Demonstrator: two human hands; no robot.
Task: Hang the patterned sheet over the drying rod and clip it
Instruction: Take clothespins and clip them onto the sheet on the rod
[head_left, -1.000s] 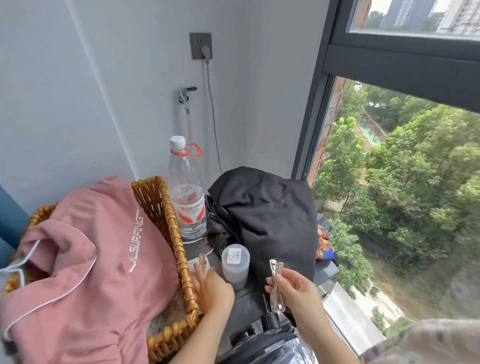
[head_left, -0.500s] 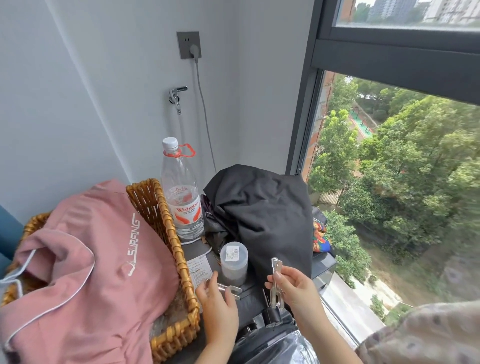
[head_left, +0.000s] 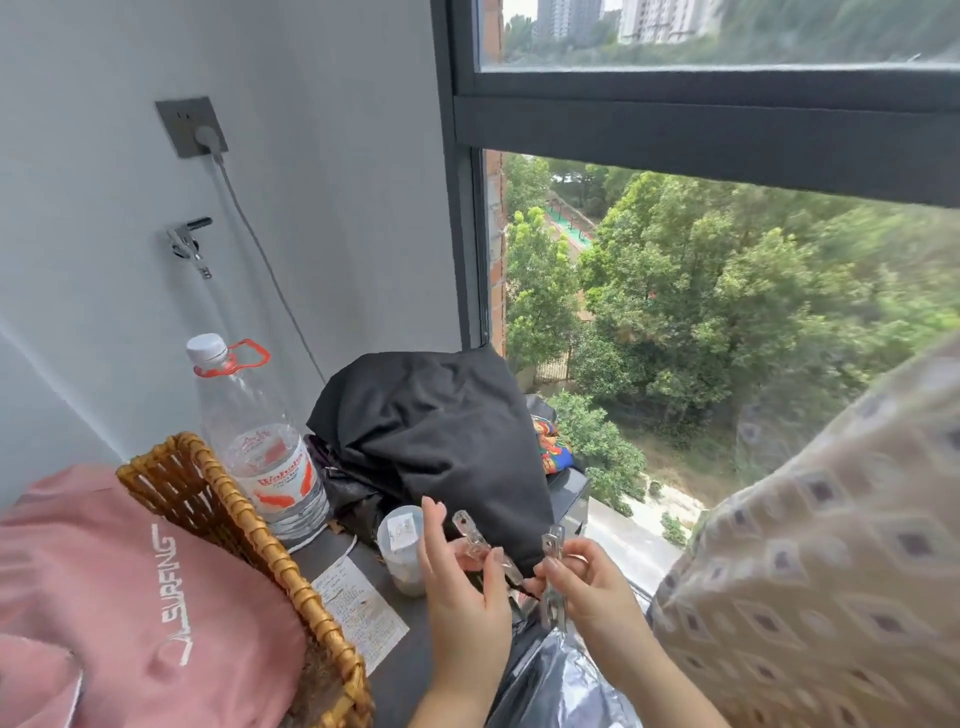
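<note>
While each hand (head_left: 467, 587) grips clip (head_left: 485, 545), bottle (head_left: 260, 441) nearby

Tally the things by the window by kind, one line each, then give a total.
Metal clips: 2, one in the left hand at, one in the right hand at
Water bottle: 1
Wicker basket: 1
Small plastic jar: 1
Pink garment: 1
Black cloth: 1
Patterned sheet: 1
Total: 8

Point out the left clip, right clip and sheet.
left clip (head_left: 480, 545), head view, on its clear body.
right clip (head_left: 552, 582), head view, mid-length.
sheet (head_left: 831, 571), head view, patterned fabric at right.
</note>
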